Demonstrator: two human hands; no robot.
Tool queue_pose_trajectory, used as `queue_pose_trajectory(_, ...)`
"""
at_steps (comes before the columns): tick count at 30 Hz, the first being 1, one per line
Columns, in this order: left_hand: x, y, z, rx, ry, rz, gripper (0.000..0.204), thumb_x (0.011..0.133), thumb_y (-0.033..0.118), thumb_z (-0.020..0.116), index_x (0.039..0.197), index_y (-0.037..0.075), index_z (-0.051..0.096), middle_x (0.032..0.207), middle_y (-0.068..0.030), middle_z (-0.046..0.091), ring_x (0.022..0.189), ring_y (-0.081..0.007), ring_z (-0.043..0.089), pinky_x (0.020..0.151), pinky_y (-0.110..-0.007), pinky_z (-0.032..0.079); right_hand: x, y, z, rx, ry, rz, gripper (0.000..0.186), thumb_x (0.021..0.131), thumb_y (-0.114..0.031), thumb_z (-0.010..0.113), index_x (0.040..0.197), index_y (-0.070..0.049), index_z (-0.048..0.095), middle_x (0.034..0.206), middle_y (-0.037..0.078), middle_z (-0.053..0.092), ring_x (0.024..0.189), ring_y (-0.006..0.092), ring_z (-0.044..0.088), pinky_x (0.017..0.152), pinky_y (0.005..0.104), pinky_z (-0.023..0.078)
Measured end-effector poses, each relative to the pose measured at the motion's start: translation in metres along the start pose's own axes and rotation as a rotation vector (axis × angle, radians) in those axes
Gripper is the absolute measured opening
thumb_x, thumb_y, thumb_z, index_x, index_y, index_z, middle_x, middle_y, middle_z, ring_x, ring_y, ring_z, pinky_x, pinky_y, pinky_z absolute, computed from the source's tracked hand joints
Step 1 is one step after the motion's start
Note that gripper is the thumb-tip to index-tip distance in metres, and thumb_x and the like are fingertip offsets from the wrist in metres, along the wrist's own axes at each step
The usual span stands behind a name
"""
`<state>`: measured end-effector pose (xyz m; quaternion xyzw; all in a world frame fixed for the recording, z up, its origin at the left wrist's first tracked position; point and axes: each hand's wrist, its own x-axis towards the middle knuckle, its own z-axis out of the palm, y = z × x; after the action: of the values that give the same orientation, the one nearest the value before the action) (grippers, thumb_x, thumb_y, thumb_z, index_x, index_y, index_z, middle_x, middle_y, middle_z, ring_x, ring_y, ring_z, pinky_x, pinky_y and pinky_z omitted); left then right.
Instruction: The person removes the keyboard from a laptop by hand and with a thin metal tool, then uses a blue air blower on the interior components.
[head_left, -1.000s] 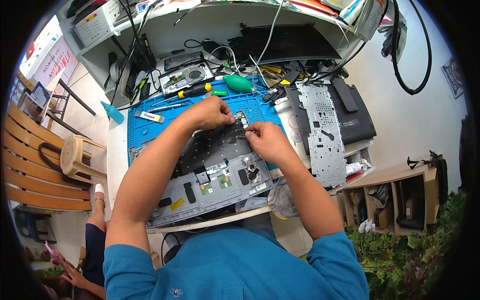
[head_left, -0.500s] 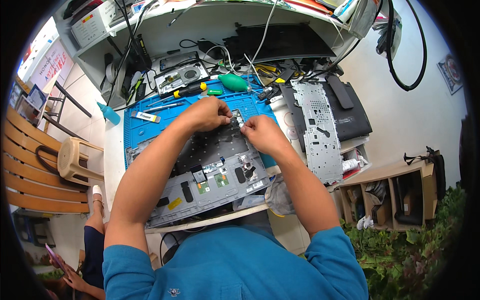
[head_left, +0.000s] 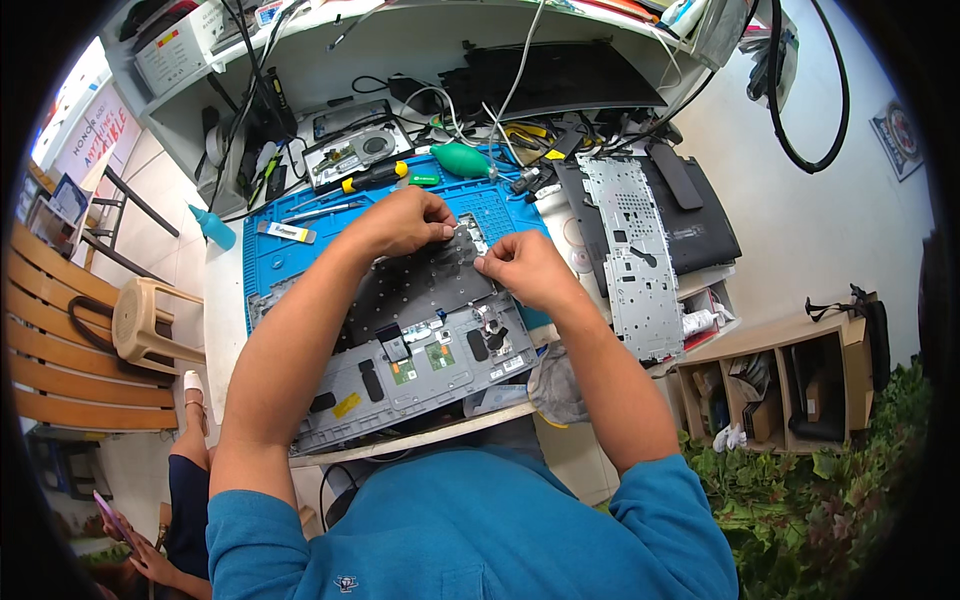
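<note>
A grey laptop top case (head_left: 465, 340) lies face down on a blue mat (head_left: 290, 255), with a black dotted sheet (head_left: 385, 295) over its keyboard area. My left hand (head_left: 405, 222) pinches the sheet's upper edge near the top right of the case. Just right of it, my right hand (head_left: 520, 268) pinches the same sheet between thumb and index finger, beside the exposed metal at the case's corner. My fingertips hide exactly how much of the sheet each hand grips.
A perforated metal plate (head_left: 630, 280) rests on a black laptop part (head_left: 705, 235) at right. A green air blower (head_left: 460, 160), yellow-black screwdriver (head_left: 372, 176) and blue bottle (head_left: 218, 230) surround the mat. Another person's hands hold a phone (head_left: 117, 517) at lower left, near a plastic stool (head_left: 140, 320).
The whole view has shifted a little. Both my hands keep their pinch at the sheet's top right, with only slight movement, and the sheet there looks a little more creased.
</note>
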<state>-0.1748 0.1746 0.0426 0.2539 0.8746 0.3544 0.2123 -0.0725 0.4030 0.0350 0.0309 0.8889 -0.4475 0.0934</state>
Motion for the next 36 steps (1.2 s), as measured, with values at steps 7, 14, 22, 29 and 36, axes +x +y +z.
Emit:
queue_pose_trajectory(7, -0.015, 0.002, -0.005, 0.057, 0.028, 0.035, 0.030, 0.099, 0.020, 0.076, 0.125, 0.006, 0.079, 0.117, -0.0135, 0.081, 0.111, -0.0240, 0.075, 0.101, -0.038, 0.056, 0.004, 0.006, 0.005, 0.219, -0.074, 0.047, 0.029, 0.094, -0.025, 0.082, 0.093, 0.002, 0.073, 0.068, 0.005, 0.068, 0.058, 0.0145, 0.063, 0.055, 0.0332, 0.051)
queue_pose_trajectory(14, -0.029, 0.003, -0.018, 0.108, 0.010, 0.046, 0.027, 0.100, 0.017, 0.073, 0.125, 0.008, 0.080, 0.119, -0.0148, 0.080, 0.114, -0.0272, 0.075, 0.102, -0.039, 0.056, -0.003, 0.000, 0.005, 0.459, -0.164, 0.061, 0.024, 0.099, -0.020, 0.078, 0.098, 0.002, 0.068, 0.067, 0.002, 0.063, 0.047, 0.0104, 0.057, 0.041, 0.0270, 0.045)
queue_pose_trajectory(22, -0.043, 0.013, -0.018, 0.259, 0.005, -0.021, 0.026, 0.098, 0.020, 0.076, 0.121, 0.010, 0.081, 0.117, -0.0165, 0.080, 0.112, -0.0319, 0.075, 0.099, -0.041, 0.056, 0.000, 0.007, 0.008, 0.359, -0.155, -0.008, 0.018, 0.099, -0.018, 0.077, 0.101, -0.001, 0.069, 0.070, 0.000, 0.065, 0.054, 0.0081, 0.057, 0.045, 0.0274, 0.046)
queue_pose_trajectory(29, -0.044, 0.011, -0.023, 0.249, -0.004, -0.049, 0.026, 0.097, 0.021, 0.077, 0.120, 0.010, 0.081, 0.115, -0.0171, 0.080, 0.109, -0.0318, 0.076, 0.096, -0.041, 0.057, 0.003, 0.011, 0.010, 0.341, -0.129, -0.024, 0.017, 0.097, -0.016, 0.079, 0.097, -0.001, 0.071, 0.072, -0.002, 0.066, 0.059, 0.0059, 0.054, 0.053, 0.0262, 0.041)
queue_pose_trajectory(36, -0.042, 0.007, -0.019, 0.208, 0.030, -0.018, 0.023, 0.097, 0.020, 0.077, 0.117, 0.008, 0.080, 0.109, -0.0154, 0.081, 0.105, -0.0304, 0.076, 0.092, -0.040, 0.057, 0.008, 0.015, 0.010, 0.252, -0.133, -0.047, 0.016, 0.098, -0.016, 0.079, 0.098, -0.002, 0.071, 0.075, -0.001, 0.068, 0.063, 0.0058, 0.055, 0.057, 0.0260, 0.041)
